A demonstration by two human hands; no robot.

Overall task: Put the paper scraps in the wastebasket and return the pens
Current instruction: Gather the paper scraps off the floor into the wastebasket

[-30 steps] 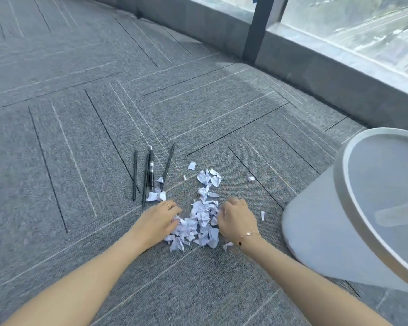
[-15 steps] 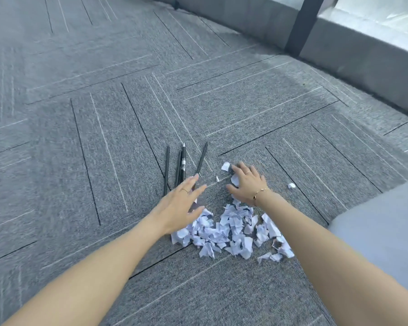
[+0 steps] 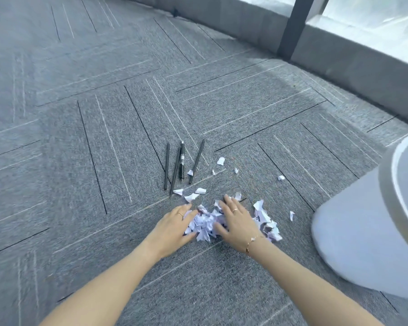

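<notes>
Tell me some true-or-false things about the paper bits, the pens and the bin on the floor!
1. Both hands, left hand and right hand, are pressed flat on the paper pile. True.
2. The pens are inside the wastebasket. False: they lie side by side on the carpet, beyond the pile.
3. The wastebasket stands to the right of the pile. True.
4. Every scrap is gathered into the pile. False: stray scraps, like one near the pens, lie scattered apart.
5. One hand is holding a pen. False: neither hand touches a pen.
</notes>
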